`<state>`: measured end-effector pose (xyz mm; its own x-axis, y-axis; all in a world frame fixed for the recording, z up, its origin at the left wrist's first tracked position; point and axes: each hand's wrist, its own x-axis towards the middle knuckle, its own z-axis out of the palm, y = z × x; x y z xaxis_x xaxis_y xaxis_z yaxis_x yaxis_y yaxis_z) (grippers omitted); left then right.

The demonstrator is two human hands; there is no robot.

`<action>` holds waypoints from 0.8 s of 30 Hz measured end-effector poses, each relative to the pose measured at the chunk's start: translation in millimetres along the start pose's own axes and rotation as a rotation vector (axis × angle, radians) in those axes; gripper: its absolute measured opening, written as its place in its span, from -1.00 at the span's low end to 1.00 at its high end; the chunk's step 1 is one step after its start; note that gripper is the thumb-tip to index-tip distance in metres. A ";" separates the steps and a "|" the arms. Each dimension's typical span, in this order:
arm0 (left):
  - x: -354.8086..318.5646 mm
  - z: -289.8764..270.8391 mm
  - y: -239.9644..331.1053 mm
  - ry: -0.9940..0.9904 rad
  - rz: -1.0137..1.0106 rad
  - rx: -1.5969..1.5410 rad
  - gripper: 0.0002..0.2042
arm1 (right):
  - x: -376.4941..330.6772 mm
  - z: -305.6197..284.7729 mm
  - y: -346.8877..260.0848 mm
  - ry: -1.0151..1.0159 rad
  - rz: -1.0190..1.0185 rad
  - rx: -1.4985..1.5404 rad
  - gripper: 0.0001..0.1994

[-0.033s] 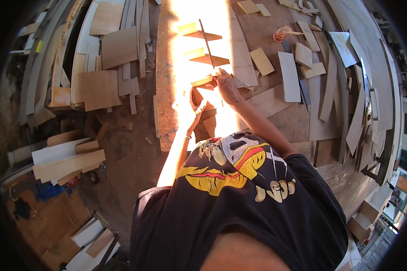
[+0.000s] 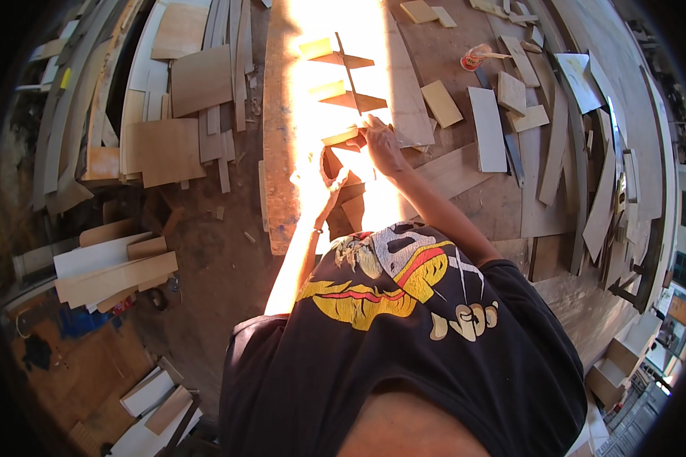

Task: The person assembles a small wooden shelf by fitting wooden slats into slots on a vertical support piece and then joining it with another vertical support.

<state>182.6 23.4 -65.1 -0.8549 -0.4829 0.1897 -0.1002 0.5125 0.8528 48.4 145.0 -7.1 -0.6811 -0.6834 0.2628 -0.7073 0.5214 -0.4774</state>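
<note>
Wooden boards cover nearly everything, the largest being the long counter [image 2: 282, 190] that runs from near centre to the far edge, with a strip of strong sunlight down its middle. To its left, on the dirt floor [image 2: 213, 266], lie stacks of plywood sheets [image 2: 171, 148] and long curved strips, with pale offcuts [image 2: 107, 274] nearer. To the right, more flat panels and slats are spread out, among them a white rectangular board [image 2: 486, 128] and a small tan block [image 2: 441, 103].

On the sunlit counter stands a small wooden rack [image 2: 344, 72]: 1 thin upright strip crossed by 3 short pieces, each throwing a pointed shadow to the right. The nearest crosspiece [image 2: 340, 137] sits just beside the right hand.

Both hands are at the near end of this rack. The right hand [image 2: 383, 145] has its fingers curled and pinching the near end of the upright strip by the lowest crosspiece. The left hand [image 2: 320, 179] lies close to it, just nearer, washed out by the glare; whether it grips anything I cannot tell.
</note>
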 end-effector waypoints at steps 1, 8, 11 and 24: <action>-0.4 0.9 -2.0 -0.003 -0.007 0.001 -0.27 | -0.1 2.4 1.2 0.006 -0.002 0.000 -0.78; 6.0 -2.7 44.2 -0.089 -0.246 -0.567 -0.25 | -12.1 43.3 44.3 0.044 0.135 0.183 -0.91; 1.3 -9.2 18.1 -0.091 -0.149 -0.343 -0.25 | 2.9 0.9 -0.3 0.011 -0.027 0.115 -0.90; 2.1 -9.3 29.7 -0.107 -0.154 -0.415 -0.29 | 24.4 -67.6 45.7 0.005 0.782 -0.200 -0.30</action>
<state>182.5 31.0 -34.9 -0.8962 -0.4434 0.0129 -0.0363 0.1022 0.9941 -13.3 186.8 34.2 -0.9935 -0.0806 -0.0809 -0.0457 0.9297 -0.3654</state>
